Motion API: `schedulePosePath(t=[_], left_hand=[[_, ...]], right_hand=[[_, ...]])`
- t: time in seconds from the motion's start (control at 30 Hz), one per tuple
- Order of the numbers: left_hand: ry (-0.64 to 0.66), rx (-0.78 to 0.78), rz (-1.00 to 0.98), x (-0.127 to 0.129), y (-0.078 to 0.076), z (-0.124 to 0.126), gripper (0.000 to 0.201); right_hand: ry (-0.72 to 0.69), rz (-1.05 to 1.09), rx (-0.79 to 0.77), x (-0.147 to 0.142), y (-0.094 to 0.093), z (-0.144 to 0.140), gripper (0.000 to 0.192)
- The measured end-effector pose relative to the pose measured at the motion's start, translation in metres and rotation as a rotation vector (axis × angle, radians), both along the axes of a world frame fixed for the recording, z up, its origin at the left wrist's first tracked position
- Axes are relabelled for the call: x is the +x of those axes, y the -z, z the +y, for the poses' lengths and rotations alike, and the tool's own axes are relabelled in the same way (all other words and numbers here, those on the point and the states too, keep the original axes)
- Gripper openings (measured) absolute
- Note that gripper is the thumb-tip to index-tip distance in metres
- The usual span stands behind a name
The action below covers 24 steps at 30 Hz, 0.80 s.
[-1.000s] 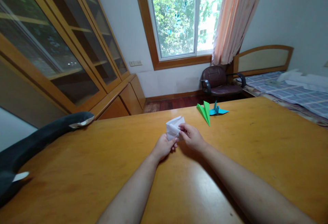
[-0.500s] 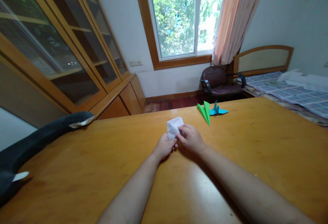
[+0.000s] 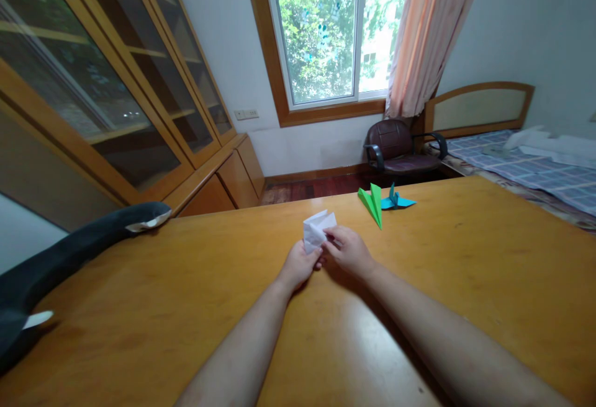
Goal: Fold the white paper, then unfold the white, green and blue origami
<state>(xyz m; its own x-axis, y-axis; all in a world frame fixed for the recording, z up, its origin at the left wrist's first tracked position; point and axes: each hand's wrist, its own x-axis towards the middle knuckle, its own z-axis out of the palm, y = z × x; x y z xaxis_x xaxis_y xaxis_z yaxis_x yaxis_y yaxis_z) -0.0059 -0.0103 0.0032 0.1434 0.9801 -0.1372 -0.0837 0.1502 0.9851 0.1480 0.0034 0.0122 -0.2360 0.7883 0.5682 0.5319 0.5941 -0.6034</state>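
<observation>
A small folded piece of white paper [image 3: 317, 229] is held just above the wooden table [image 3: 186, 295], near its middle. My left hand [image 3: 300, 265] pinches its lower left edge. My right hand [image 3: 349, 249] pinches its right side with thumb and forefinger. Both forearms rest on the table. Beyond my right hand lie a green paper plane [image 3: 371, 202] and a blue paper crane [image 3: 395, 200], close to the far edge.
A black plush toy with white patches [image 3: 69, 252] lies along the table's left edge. Behind the table stand a dark armchair [image 3: 395, 146], a bed [image 3: 521, 159] at right, glass-fronted wooden cabinets [image 3: 116, 97] at left and a window.
The white paper has been turned and refolded slightly between my fingers; its top corner now points more to the right. My hands stay in the same spot.
</observation>
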Motion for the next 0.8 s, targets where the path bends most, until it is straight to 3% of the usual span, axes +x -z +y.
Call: schedulePosePath(t=[0.17, 0.4, 0.8], left_hand=[[-0.033, -0.071, -0.136, 0.0, -0.002, 0.001, 0.054], [-0.044, -0.045, -0.305, 0.001, 0.007, 0.003, 0.047], [0.017, 0.022, -0.361, 0.003, 0.01, 0.004, 0.048]], right_hand=[[0.04, 0.006, 0.01, -0.001, 0.002, -0.001, 0.013], [0.041, -0.048, 0.07, -0.002, 0.002, -0.001, 0.015], [0.043, -0.042, 0.049, -0.006, -0.001, -0.001, 0.013]])
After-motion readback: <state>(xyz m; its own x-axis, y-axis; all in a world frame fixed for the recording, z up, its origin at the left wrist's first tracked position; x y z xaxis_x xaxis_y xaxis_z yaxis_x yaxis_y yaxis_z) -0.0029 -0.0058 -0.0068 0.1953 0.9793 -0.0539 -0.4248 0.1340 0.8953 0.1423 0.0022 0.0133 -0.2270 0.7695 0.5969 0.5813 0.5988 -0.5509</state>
